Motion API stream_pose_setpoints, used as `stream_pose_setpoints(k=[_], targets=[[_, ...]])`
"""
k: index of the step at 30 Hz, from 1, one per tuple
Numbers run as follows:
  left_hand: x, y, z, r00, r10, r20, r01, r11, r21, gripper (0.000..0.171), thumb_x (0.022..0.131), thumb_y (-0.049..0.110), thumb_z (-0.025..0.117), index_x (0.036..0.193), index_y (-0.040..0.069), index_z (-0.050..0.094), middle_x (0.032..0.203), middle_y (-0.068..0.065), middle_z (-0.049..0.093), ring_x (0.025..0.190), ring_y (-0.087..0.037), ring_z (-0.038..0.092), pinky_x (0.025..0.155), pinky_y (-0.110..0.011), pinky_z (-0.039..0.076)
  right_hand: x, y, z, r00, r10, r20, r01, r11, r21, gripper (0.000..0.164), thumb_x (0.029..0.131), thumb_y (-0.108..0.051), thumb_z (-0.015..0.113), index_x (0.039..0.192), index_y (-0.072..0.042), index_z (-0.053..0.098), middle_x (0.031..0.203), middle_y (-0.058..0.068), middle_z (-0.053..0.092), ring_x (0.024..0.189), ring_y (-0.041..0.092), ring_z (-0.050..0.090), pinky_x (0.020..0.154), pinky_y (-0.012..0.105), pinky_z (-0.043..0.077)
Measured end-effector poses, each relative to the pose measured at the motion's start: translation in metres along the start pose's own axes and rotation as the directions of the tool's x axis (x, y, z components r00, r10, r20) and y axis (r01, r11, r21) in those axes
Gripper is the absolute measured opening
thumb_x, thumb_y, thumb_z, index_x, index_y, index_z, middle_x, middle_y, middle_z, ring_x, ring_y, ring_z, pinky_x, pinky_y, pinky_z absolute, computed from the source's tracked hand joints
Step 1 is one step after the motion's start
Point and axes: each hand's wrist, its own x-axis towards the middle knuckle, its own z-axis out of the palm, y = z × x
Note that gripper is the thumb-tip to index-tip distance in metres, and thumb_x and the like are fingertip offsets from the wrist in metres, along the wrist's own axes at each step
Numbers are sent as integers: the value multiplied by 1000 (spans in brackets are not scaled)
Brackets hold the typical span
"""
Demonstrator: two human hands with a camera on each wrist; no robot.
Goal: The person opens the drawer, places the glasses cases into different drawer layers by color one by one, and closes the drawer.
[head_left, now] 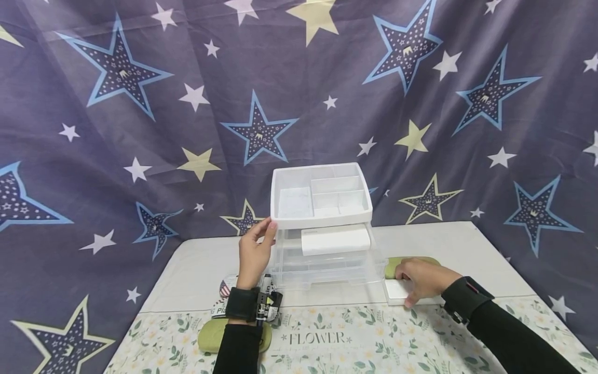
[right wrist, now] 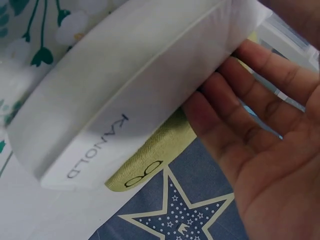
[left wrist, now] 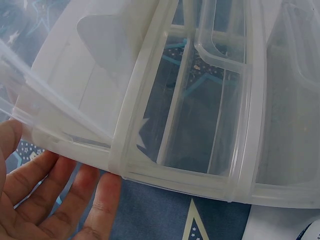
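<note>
A white drawer organizer [head_left: 322,222] with clear drawers and a divided top tray stands at the middle of the table. My left hand [head_left: 254,254] holds its upper left corner, thumb at the front and the other fingers along the side; in the left wrist view the fingertips [left wrist: 107,185] touch the frame. My right hand [head_left: 427,280] grips a white case [head_left: 397,292] on the right of the table. KANOLD is printed on that case [right wrist: 135,115]. Another white box [head_left: 335,240] lies in the drawer under the tray.
Behind the right hand lies a green glasses case [head_left: 397,266]. A second green glasses case [head_left: 212,335] sits at the front left, partly hidden by my left sleeve. Several packaged items [head_left: 224,296] lie beside the left wrist. A starry curtain [head_left: 327,130] hangs behind the table.
</note>
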Motion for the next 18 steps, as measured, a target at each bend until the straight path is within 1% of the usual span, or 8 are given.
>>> stream_pose_setpoints(k=[3,6,9,11,13,15,18], targets=[[0,-1,0,1000,4,0,-4,1000,0,49,102,42,64,135,5,66,128,-11,68,109,-23,68,81,-28,61,0,-2,0,1000,18,15,-18,999,30,52,60,-28,100,100,-13,71,92,-9,60,78,9,47,68,30,46],[-1,-1,-1,1000,9,0,-9,1000,-3,49,102,42,63,134,5,67,126,-11,69,109,-23,68,81,-28,61,-2,-2,0,999,35,28,-37,998,54,54,61,-27,100,104,-10,71,95,-6,60,79,9,47,68,31,46],[-1,-1,-1,1000,16,5,-15,1000,-12,49,102,42,63,134,6,67,126,-11,69,109,-23,68,82,-28,61,-3,-2,0,998,51,43,-53,997,47,52,61,-27,101,101,-12,71,91,-5,58,77,10,45,67,31,44],[-1,0,-1,1000,19,10,-19,1000,-18,48,102,42,64,135,6,66,127,-11,69,109,-23,68,82,-29,61,-4,-2,0,997,42,57,-44,998,33,50,60,-27,101,99,-13,72,89,-6,56,75,10,44,66,30,42],[-1,1,-1,1000,22,13,-21,999,-24,48,102,41,64,135,6,66,127,-12,68,110,-23,68,83,-30,62,-6,-3,0,997,33,69,-35,999,20,49,59,-25,100,99,-13,73,88,-7,55,75,10,44,66,31,44],[-1,1,-1,1000,21,14,-20,999,-25,48,102,40,64,135,6,66,127,-13,68,109,-24,68,83,-32,62,-7,-3,-2,997,22,78,-23,1000,9,52,59,-23,100,103,-10,75,90,-7,57,78,11,48,69,33,48],[0,0,-1,1000,16,9,-16,1000,-21,47,102,40,65,135,6,66,127,-13,69,108,-25,69,82,-33,62,-10,-2,-5,996,29,88,-29,1000,2,60,57,-19,99,110,-5,75,96,-6,62,84,13,56,77,38,54]])
